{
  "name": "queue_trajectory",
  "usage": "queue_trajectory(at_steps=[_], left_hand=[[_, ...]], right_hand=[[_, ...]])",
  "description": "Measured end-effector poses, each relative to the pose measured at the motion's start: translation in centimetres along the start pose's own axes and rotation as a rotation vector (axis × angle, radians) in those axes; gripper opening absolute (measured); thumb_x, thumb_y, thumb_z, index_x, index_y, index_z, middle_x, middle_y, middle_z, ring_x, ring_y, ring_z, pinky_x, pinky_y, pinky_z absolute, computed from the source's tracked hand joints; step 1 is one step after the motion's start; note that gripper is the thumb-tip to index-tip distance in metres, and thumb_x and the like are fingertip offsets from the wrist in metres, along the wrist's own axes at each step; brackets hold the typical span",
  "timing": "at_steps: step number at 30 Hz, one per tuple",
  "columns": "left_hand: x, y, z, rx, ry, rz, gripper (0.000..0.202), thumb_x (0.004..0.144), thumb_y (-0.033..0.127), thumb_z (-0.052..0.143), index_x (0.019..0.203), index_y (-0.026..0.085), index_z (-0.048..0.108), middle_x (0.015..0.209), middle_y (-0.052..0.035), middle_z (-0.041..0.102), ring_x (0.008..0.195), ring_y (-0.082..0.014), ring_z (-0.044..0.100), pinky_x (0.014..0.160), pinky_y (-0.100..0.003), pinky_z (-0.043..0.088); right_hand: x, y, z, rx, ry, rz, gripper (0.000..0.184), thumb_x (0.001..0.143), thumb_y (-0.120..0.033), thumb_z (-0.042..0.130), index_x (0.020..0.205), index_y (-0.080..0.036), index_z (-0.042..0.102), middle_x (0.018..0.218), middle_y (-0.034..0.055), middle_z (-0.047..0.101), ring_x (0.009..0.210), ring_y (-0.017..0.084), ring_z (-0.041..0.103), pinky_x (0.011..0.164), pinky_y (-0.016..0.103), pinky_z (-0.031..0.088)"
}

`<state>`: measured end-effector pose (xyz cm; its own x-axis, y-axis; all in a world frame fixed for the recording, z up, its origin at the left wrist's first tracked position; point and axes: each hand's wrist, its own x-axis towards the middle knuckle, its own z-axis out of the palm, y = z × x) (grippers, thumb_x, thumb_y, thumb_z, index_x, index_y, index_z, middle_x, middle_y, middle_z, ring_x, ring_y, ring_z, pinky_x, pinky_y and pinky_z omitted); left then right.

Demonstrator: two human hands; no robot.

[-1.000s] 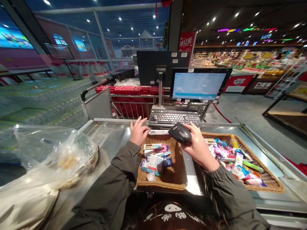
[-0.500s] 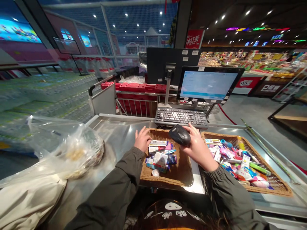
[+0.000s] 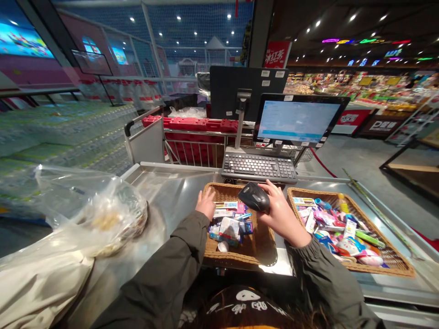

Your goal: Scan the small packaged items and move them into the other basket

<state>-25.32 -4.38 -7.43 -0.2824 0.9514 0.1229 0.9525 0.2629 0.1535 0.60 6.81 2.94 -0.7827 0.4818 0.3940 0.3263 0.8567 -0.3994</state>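
Note:
A black handheld barcode scanner [image 3: 254,196] is gripped in my right hand [image 3: 283,214], its head tilted over the back right of a brown wicker basket [image 3: 262,244]. Small boxed and tubed goods [image 3: 229,226] lie in a pile in that basket, with a small round white item [image 3: 223,246] at the pile's near end. My left hand [image 3: 206,205] is at the basket's left side, beside the pile, fingers apart and with nothing visible in it. Whether its fingertips touch the rim or a package cannot be made out.
A second wicker basket [image 3: 399,262] of colourful packets stands right on the metal counter [image 3: 159,183]. Behind are a keyboard [image 3: 259,165] and a lit monitor [image 3: 298,119]. Left are a clear plastic bag [image 3: 75,192] and beige cloth [image 3: 51,290]. A cart [image 3: 192,151] stands beyond.
My left hand has come slightly nearer and to the right, along the basket's left side. The scanner in my right hand has shifted a little left and up.

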Motion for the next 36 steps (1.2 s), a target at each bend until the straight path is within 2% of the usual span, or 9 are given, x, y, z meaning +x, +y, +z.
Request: queue_trajectory(at_steps=[4, 7, 12, 16, 20, 25, 28, 32, 36], left_hand=[[0.2, 0.8, -0.8, 0.001, 0.029, 0.019, 0.015, 0.076, 0.013, 0.063, 0.075, 0.020, 0.075, 0.147, -0.0119, 0.049, 0.145, -0.0366, 0.028, 0.116, -0.067, 0.012], [0.8, 2.5, -2.1, -0.020, 0.077, 0.073, 0.017, 0.080, 0.022, 0.065, 0.092, 0.023, 0.076, 0.149, -0.0131, 0.046, 0.145, -0.0370, 0.029, 0.116, -0.068, 0.015], [2.6, 6.9, -3.9, -0.057, 0.120, 0.195, 0.023, 0.084, 0.032, 0.065, 0.103, 0.023, 0.074, 0.151, -0.0138, 0.044, 0.146, -0.0364, 0.028, 0.115, -0.068, 0.018], [4.5, 11.0, -4.1, -0.091, 0.151, 0.295, 0.027, 0.084, 0.036, 0.067, 0.107, 0.023, 0.072, 0.154, -0.0129, 0.039, 0.147, -0.0350, 0.025, 0.115, -0.067, 0.019], [7.1, 15.1, -3.2, -0.114, 0.159, 0.404, 0.032, 0.083, 0.041, 0.069, 0.110, 0.023, 0.071, 0.155, -0.0145, 0.037, 0.147, -0.0356, 0.024, 0.115, -0.067, 0.017], [10.4, 20.4, -1.7, -0.145, 0.121, 0.521, 0.040, 0.080, 0.039, 0.073, 0.115, 0.022, 0.069, 0.156, -0.0165, 0.033, 0.148, -0.0361, 0.021, 0.116, -0.067, 0.014], [12.2, 23.7, -0.6, -0.148, 0.078, 0.607, 0.046, 0.077, 0.039, 0.075, 0.120, 0.023, 0.067, 0.158, -0.0172, 0.030, 0.148, -0.0368, 0.018, 0.115, -0.068, 0.013], [14.1, 28.0, 1.8, -0.112, 0.021, 0.735, 0.052, 0.075, 0.039, 0.076, 0.124, 0.028, 0.064, 0.158, -0.0154, 0.030, 0.148, -0.0368, 0.018, 0.114, -0.070, 0.012], [16.0, 31.5, 5.1, -0.064, -0.066, 0.816, 0.050, 0.072, 0.035, 0.077, 0.120, 0.029, 0.065, 0.157, -0.0120, 0.033, 0.147, -0.0377, 0.020, 0.114, -0.071, 0.010]], right_hand=[[-0.6, 0.9, -0.6, -0.016, 0.029, 0.011, 0.045, 0.071, -0.017, 0.059, 0.116, -0.020, 0.062, 0.139, 0.0144, 0.052, 0.144, 0.040, 0.028, 0.113, 0.070, 0.021], [-1.2, 1.9, -1.2, -0.028, 0.062, 0.026, 0.048, 0.070, -0.017, 0.060, 0.118, -0.019, 0.061, 0.138, 0.0154, 0.053, 0.144, 0.040, 0.028, 0.113, 0.068, 0.023], [-2.5, 3.6, -2.7, -0.047, 0.107, 0.075, 0.050, 0.069, -0.017, 0.060, 0.119, -0.019, 0.060, 0.137, 0.0152, 0.052, 0.144, 0.040, 0.029, 0.112, 0.067, 0.027], [-3.6, 5.3, -4.5, -0.077, 0.167, 0.130, 0.053, 0.069, -0.017, 0.060, 0.121, -0.019, 0.058, 0.137, 0.0155, 0.052, 0.143, 0.040, 0.029, 0.112, 0.066, 0.028], [-4.8, 7.2, -6.8, -0.136, 0.222, 0.165, 0.048, 0.070, -0.019, 0.060, 0.118, -0.020, 0.060, 0.137, 0.0150, 0.052, 0.144, 0.040, 0.029, 0.113, 0.066, 0.028], [-6.0, 9.3, -10.0, -0.185, 0.314, 0.189, 0.043, 0.071, -0.020, 0.059, 0.114, -0.018, 0.062, 0.133, 0.0143, 0.054, 0.142, 0.037, 0.032, 0.114, 0.060, 0.030], [-6.8, 10.6, -11.4, -0.189, 0.334, 0.241, 0.045, 0.071, -0.022, 0.059, 0.116, -0.020, 0.061, 0.136, 0.0143, 0.053, 0.143, 0.039, 0.030, 0.113, 0.065, 0.027], [-8.0, 12.4, -12.7, -0.192, 0.339, 0.302, 0.052, 0.072, -0.023, 0.058, 0.123, -0.019, 0.056, 0.138, 0.0155, 0.052, 0.145, 0.040, 0.026, 0.113, 0.068, 0.023], [-8.8, 14.1, -13.8, -0.212, 0.346, 0.316, 0.048, 0.072, -0.023, 0.059, 0.120, -0.018, 0.058, 0.138, 0.0161, 0.052, 0.144, 0.040, 0.026, 0.113, 0.067, 0.023]])
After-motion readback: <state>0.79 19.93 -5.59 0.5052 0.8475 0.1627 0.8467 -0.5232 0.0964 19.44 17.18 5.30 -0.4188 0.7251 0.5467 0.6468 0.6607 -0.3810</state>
